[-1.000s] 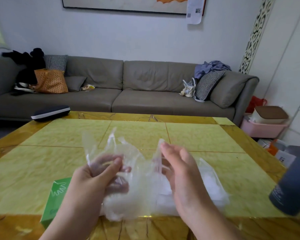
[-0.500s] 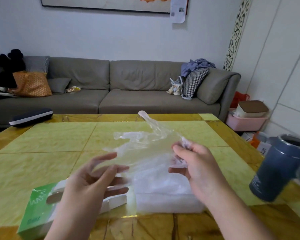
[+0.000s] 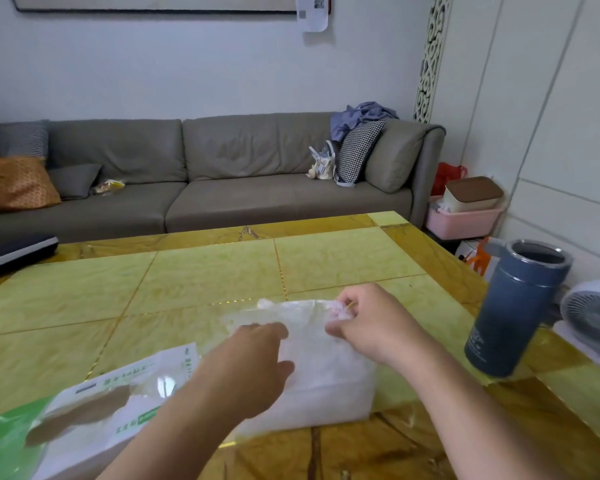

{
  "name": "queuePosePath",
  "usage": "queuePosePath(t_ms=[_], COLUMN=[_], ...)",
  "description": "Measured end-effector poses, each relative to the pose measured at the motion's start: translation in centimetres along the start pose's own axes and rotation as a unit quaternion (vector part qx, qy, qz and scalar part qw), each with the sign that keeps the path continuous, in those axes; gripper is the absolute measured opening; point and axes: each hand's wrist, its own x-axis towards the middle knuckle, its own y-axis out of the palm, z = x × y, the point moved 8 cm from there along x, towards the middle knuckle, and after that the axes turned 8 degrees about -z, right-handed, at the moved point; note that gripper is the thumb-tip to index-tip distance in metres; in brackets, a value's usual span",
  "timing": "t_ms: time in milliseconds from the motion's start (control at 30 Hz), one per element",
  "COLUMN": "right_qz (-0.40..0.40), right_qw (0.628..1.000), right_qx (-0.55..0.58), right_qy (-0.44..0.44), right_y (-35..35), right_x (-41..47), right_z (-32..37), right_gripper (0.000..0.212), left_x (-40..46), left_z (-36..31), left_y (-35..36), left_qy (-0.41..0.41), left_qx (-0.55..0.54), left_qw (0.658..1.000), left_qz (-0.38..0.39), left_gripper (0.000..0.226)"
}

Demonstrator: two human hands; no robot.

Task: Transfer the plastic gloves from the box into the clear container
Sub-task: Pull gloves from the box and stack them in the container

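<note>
Gloves are going down into the container now. Half a second back I had the plastic gloves spread in the air between both hands above the bench; now they sit low at the mouth of the clear container, so the lift-and-carry part of this load looks done and I am at the tuck-in.

My right hand is curled, pinching a crumpled bit of plastic gloves at the far right rim of the container. My left hand is over the near left side of the opening, fingers bent down onto the film; motion blur, and I cannot tell whether it grips film or just presses it.

The container stands near the front edge of the bench, already showing a white mass inside, which I take for gloves stacked earlier, though it is too cloudy to be sure. The glove box, green and white, lies just left of the container, partly under my left forearm, oval opening facing up.

View has swung right as well: a blue tumbler stands at the right edge of the bench, well apart from the container, with a small white fan beyond it.

Judgement: 1 more batch nearly in; next is let go and return to the box.
</note>
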Motion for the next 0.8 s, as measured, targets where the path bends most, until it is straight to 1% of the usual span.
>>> queuePosePath(t_ms=[67, 133, 233, 300, 333, 367, 400, 433, 467, 533, 567, 600, 667, 733, 800], right_qz=[-0.002, -0.017, -0.055, -0.078, -0.087, -0.082, -0.061, -0.026, 0.015, 0.081, 0.098, 0.107, 0.121, 0.126, 0.127], right_qw=[0.999, 0.997, 0.982, 0.968, 0.964, 0.963, 0.965, 0.969, 0.971, 0.963, 0.955, 0.949, 0.942, 0.941, 0.941], right_qx=[-0.034, -0.081, -0.178, -0.235, -0.24, -0.234, -0.218, -0.201, -0.19, -0.217, -0.246, -0.267, -0.285, -0.292, -0.296], right_qy=[-0.002, 0.003, -0.008, -0.043, -0.072, -0.103, -0.132, -0.144, -0.146, -0.134, -0.132, -0.132, -0.125, -0.113, -0.102], right_y=[-0.2, -0.3, -0.6, -0.8, -0.9, -0.6, -0.1, 0.6, 1.4, 3.0, 3.7, 4.1, 4.6, 4.7, 4.8], right_x=[0.2, 0.1, -0.6, -1.2, -1.5, -1.8, -2.3, -2.7, -3.2, -3.9, -4.0, -4.0, -3.6, -3.2, -3.0], right_z=[-0.2, -0.4, 0.0, 1.4, 2.4, 3.4, 4.2, 4.8, 5.0, 4.6, 4.0, 3.6, 3.0, 2.8, 2.6], right_gripper=[0.027, 0.028, 0.024, 0.034, 0.039, 0.039, 0.033, 0.023, 0.016, 0.029, 0.037, 0.044, 0.056, 0.062, 0.059], left_x=[0.5, 0.7, 1.1, 1.3, 1.4, 1.3, 1.3, 1.4, 1.4, 1.2, 0.9, 0.7, 0.1, -0.3, -0.1], left_z=[0.7, 1.0, 0.9, 0.5, 0.3, 0.0, -0.2, -0.4, -0.5, -0.5, -0.5, -0.5, -1.1, -2.1, -2.4], left_y=[1.1, 1.7, 2.3, 2.6, 2.6, 2.6, 2.5, 2.4, 2.3, 2.3, 2.2, 1.9, 0.6, -0.7, -0.5], left_qy=[-0.023, -0.038, -0.041, -0.04, -0.038, -0.038, -0.035, -0.029, -0.022, -0.014, -0.009, -0.003, 0.025, 0.056, 0.047], left_qx=[-0.004, -0.01, -0.005, 0.002, 0.008, 0.012, 0.015, 0.02, 0.025, 0.025, 0.025, 0.029, 0.053, 0.078, 0.11], left_qw=[0.998, 0.995, 0.994, 0.994, 0.994, 0.993, 0.994, 0.994, 0.994, 0.994, 0.994, 0.995, 0.997, 0.995, 0.993], left_qz=[0.06, 0.091, 0.102, 0.103, 0.104, 0.107, 0.106, 0.102, 0.101, 0.108, 0.107, 0.096, 0.049, -0.001, 0.005], left_gripper=[0.049, 0.048, 0.043, 0.042, 0.041, 0.041, 0.042, 0.042, 0.043, 0.046, 0.049, 0.05, 0.046, 0.042, 0.036])
